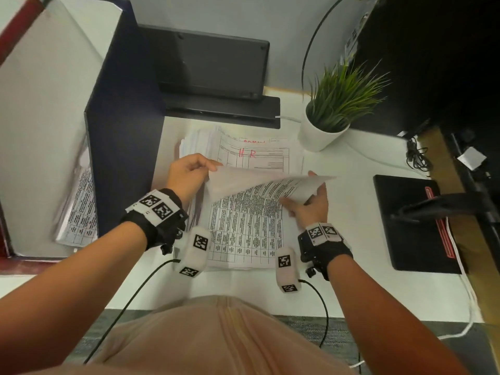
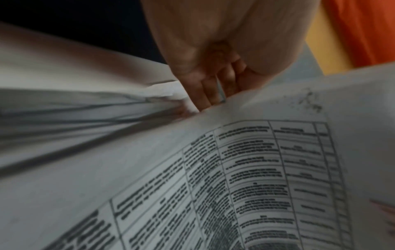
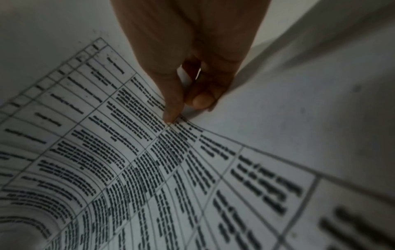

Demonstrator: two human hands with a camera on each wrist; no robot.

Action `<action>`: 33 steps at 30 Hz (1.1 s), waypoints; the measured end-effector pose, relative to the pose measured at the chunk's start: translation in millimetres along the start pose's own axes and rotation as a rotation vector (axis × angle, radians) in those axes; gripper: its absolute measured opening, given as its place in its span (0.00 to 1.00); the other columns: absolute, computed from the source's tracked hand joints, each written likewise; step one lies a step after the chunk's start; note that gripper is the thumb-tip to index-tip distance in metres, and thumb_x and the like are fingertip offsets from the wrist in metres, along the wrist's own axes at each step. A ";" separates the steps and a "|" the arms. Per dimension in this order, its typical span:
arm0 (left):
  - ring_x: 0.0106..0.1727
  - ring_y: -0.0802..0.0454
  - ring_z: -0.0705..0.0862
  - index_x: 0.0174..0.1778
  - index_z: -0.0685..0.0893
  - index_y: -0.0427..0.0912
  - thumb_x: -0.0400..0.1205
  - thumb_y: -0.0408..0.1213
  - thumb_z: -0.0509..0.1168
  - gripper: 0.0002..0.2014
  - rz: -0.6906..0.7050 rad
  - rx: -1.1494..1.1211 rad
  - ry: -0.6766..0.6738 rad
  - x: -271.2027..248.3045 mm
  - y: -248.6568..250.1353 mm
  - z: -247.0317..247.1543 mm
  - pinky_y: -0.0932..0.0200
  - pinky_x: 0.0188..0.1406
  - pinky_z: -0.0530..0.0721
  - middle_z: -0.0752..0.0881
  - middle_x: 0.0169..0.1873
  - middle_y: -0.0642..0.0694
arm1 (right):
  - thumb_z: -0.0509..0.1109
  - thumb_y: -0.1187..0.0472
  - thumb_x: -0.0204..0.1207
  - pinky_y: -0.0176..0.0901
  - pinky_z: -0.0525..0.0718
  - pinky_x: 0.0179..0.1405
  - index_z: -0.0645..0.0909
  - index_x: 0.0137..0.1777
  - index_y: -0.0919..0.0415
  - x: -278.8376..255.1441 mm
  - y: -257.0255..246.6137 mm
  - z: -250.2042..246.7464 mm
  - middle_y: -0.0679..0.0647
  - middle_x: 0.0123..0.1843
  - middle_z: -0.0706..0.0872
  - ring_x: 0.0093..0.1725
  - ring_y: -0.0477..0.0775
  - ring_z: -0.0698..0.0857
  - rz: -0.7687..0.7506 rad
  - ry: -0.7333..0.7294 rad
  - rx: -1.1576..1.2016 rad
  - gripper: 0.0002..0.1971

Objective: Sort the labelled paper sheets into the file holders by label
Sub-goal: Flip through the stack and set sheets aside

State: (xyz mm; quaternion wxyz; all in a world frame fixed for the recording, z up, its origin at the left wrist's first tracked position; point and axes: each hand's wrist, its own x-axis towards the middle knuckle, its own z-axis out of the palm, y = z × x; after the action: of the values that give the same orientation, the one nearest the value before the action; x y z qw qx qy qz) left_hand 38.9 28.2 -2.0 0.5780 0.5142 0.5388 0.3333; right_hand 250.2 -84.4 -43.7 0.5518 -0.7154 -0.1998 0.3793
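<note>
Presently, the top sheet (image 1: 259, 182) lies on the paper stack (image 1: 243, 234) at desk centre, far edge curled toward the near side. The left hand (image 1: 189, 171) pinches its far-left corner; the right hand (image 1: 311, 204) apparently grips the far-right edge. Light, limp, easily creased: best held at both far corners.

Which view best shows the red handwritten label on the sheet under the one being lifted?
Head view: the red label, apparently "HR", sits on the uncovered sheet beyond the lifted sheet. Both wrist views show only blurred printed tables and fingers, no red writing.
</note>
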 end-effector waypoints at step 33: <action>0.36 0.65 0.80 0.55 0.85 0.37 0.81 0.31 0.65 0.09 0.212 0.356 0.099 5.3 0.0 8.8 0.80 0.30 0.77 0.85 0.45 0.48 | 0.82 0.69 0.61 0.24 0.78 0.20 0.84 0.46 0.70 -2.7 0.8 -0.9 0.57 0.34 0.85 0.19 0.34 0.79 0.035 0.055 -0.089 0.14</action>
State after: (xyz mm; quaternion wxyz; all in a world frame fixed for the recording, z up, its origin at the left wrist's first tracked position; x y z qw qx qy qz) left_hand 48.5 31.1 -4.4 0.4125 0.6451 0.5597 0.3168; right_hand 249.1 -87.0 -43.5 0.5179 -0.7527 -0.1890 0.3599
